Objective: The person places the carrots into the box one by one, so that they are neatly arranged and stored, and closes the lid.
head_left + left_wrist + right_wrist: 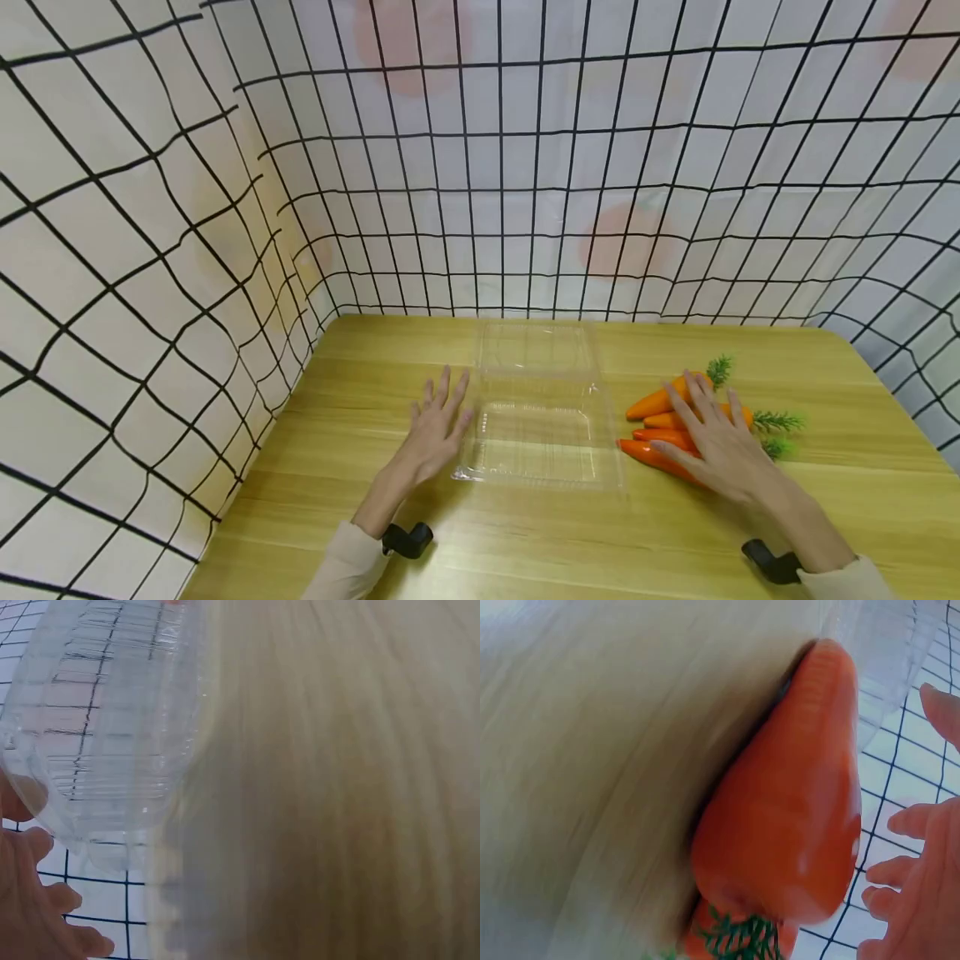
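Observation:
A clear plastic clamshell container (540,482) lies with its lid (536,346) folded back on the wooden table. Beside its left edge is my left hand (433,437), fingers spread; in the left wrist view its thumb (22,796) is close to the container's corner, and I cannot tell if they touch. On the right lie several toy carrots with green tops, among them an orange one (651,406) at the back and a redder one (651,455) in front. Over them my right hand (723,454) spreads its fingers, partly hiding them. The nearest carrot (787,810) fills the right wrist view's middle.
The wooden table (525,546) ends at the back against a white cloth with a black grid (480,208). More of this cloth rises along the left and right sides. A black wrist camera (407,540) sits on the left wrist, another (771,562) on the right.

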Available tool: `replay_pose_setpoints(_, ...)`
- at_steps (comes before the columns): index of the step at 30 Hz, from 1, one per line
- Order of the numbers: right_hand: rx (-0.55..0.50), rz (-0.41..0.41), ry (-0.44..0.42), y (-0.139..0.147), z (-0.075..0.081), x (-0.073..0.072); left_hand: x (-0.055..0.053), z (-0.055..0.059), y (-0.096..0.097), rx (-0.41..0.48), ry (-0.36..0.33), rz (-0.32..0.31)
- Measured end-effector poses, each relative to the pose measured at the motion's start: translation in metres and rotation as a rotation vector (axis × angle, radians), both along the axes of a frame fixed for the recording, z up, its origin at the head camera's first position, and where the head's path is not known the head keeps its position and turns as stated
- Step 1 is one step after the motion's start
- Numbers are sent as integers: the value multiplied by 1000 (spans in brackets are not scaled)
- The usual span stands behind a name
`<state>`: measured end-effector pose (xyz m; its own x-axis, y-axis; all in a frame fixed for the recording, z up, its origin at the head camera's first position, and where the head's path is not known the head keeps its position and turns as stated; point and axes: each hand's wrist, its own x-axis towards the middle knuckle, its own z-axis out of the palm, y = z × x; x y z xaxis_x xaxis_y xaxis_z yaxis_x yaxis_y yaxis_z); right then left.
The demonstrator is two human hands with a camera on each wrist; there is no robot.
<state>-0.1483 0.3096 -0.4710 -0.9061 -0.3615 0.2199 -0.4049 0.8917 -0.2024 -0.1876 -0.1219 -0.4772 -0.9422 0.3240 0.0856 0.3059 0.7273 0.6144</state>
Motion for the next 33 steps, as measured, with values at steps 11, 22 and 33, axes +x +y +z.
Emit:
replay_pose_setpoints(11, 1, 3, 29, 18, 1, 10, 3, -6, 4, 79, -72, -44)
replay_pose_setpoints(22, -117, 41, 6, 37, -7, 19, 3, -13, 7, 202, -105, -70)
replay_pose_setpoints(33, -334, 26, -31, 45, -6, 29, 4, -17, 12, 323, -107, -46)
